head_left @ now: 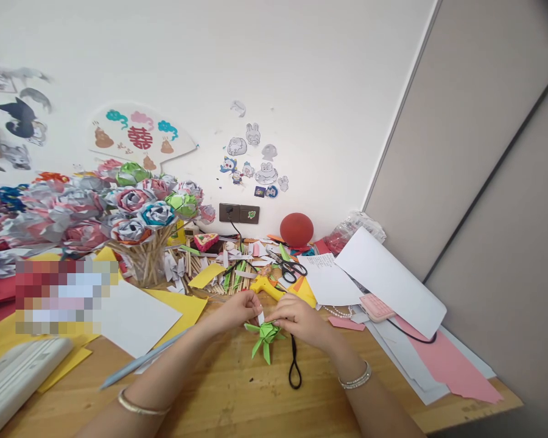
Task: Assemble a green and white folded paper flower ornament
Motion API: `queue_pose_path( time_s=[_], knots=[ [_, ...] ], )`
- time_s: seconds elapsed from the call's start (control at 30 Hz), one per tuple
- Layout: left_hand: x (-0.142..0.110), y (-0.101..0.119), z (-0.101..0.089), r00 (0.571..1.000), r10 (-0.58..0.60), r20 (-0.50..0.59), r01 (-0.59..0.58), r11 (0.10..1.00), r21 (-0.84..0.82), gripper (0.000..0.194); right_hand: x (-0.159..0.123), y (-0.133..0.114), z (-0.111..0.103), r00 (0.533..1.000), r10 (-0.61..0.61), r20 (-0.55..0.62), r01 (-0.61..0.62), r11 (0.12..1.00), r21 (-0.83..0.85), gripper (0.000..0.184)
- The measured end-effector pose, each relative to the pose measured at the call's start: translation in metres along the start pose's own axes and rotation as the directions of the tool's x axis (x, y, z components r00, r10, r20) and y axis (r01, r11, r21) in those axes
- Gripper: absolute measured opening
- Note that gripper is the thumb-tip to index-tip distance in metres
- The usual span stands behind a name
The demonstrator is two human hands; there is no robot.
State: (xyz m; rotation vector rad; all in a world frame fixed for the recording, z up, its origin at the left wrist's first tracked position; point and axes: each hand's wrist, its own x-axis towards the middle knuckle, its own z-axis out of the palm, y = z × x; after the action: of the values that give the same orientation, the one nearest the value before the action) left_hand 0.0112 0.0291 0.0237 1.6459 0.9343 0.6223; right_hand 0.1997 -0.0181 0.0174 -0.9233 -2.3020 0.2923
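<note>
A green folded paper piece with pointed leaf-like tips sits between both hands, just above the wooden table. My left hand pinches its upper left side, and a small white strip shows at the fingertips. My right hand grips its right side from above. Each wrist wears a bracelet. A black cord loop lies on the table right under my right hand.
A jar of paper roses on sticks stands at the left. Black scissors, a yellow glue gun, paper scraps and sticks lie behind the hands. White sheets and pink paper cover the right side. A blue pen lies left.
</note>
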Motion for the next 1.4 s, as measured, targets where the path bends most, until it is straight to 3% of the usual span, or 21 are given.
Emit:
queue_pose_path(
  time_s=[0.47,0.9,1.2,1.4],
  knots=[
    [0.007,-0.008,-0.001,0.99,0.109,-0.094,-0.095,0.986,0.137,0.024,-0.001,-0.013,-0.003,0.993,0.114,0.038,-0.116,0.992,0.051,0.028],
    [0.014,-0.019,-0.001,0.977,0.173,-0.122,-0.142,0.963,0.229,0.017,0.0,-0.016,-0.003,0.999,0.041,0.001,-0.041,0.999,-0.031,0.022],
    [0.011,-0.012,-0.001,0.971,0.18,-0.155,-0.144,0.965,0.219,0.016,-0.001,-0.016,-0.002,0.997,0.072,0.039,-0.069,0.996,-0.064,0.03],
    [0.01,-0.007,-0.001,0.967,0.199,-0.161,-0.161,0.961,0.223,0.014,0.001,-0.021,-0.004,0.997,0.076,-0.002,-0.076,0.995,-0.071,0.024]
  ],
)
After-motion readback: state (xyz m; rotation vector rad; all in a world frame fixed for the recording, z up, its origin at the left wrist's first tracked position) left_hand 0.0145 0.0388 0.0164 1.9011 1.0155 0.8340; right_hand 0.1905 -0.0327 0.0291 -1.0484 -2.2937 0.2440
